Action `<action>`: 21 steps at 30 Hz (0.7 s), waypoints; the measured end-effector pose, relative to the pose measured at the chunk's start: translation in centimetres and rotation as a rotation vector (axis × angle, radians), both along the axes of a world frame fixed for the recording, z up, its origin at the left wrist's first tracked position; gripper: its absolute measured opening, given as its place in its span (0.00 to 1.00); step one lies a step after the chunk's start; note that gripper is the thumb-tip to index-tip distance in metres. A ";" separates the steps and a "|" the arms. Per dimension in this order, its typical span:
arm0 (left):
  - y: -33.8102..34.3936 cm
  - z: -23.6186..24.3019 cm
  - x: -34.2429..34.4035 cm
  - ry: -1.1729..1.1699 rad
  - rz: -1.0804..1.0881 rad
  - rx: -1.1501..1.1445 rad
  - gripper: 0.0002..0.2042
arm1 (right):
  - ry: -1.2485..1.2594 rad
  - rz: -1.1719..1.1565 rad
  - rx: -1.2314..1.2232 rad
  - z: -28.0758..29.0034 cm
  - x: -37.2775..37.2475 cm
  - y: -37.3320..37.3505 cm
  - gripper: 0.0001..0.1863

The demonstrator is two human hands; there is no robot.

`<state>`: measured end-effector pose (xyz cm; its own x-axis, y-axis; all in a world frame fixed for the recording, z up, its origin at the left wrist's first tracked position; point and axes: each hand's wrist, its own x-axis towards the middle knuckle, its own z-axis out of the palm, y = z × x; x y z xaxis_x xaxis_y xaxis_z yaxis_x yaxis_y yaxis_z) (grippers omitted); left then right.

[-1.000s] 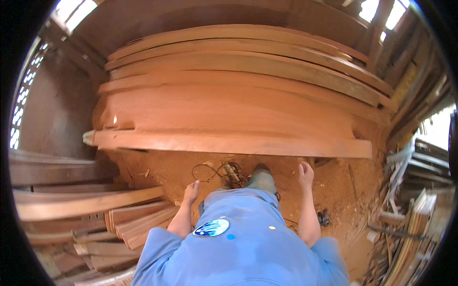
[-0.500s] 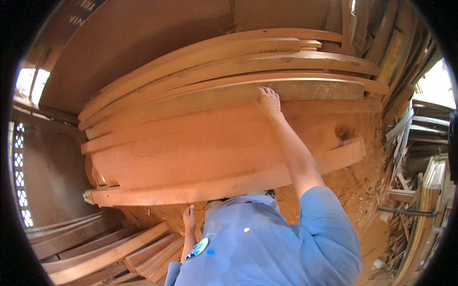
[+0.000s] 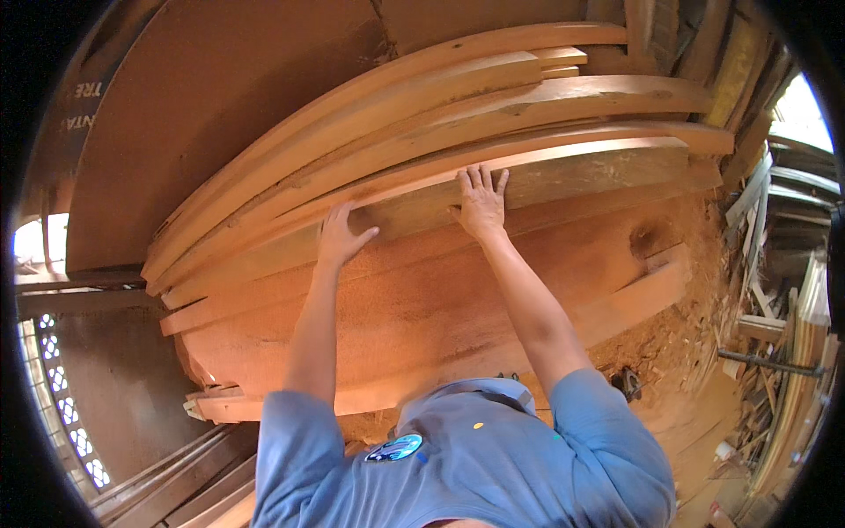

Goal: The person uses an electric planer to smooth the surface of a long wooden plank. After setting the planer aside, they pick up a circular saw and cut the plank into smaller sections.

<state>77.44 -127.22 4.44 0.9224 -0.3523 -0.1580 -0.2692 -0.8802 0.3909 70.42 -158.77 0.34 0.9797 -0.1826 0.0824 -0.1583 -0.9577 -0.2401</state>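
Note:
A long wooden plank (image 3: 598, 173) with a darker, greyish-brown face stands on edge in front of several other planks. My right hand (image 3: 482, 209) lies on its face near the middle, fingers spread up to the upper edge. Farther left, my left hand (image 3: 341, 236) touches the same plank, its thumb held apart and its fingertips at the top edge. Neither hand is closed round the wood. Below both hands is a broad, dusty reddish wooden surface (image 3: 387, 308), partly covered by my forearms.
Behind the plank are more long boards (image 3: 458, 114), with shorter offcuts (image 3: 559, 60) on top. A large brown panel (image 3: 220, 114) leans at the back left. Scrap wood (image 3: 783, 326) is piled on the right, and sawdust (image 3: 629, 356) covers the ground.
My left hand has risen from beside my body to the plank. My right hand has shifted slightly left and its fingers have spread. The view has tilted.

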 end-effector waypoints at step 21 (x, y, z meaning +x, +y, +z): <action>-3.3 -7.9 -0.5 -0.315 0.003 0.130 0.45 | 0.090 -0.004 -0.090 1.1 -0.5 -0.1 0.36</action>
<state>76.91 -130.56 -3.44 0.9340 -0.3452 0.0917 -0.3563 -0.9181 0.1734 69.91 -158.87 1.41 0.9832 -0.1825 0.0100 -0.1794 -0.9741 -0.1375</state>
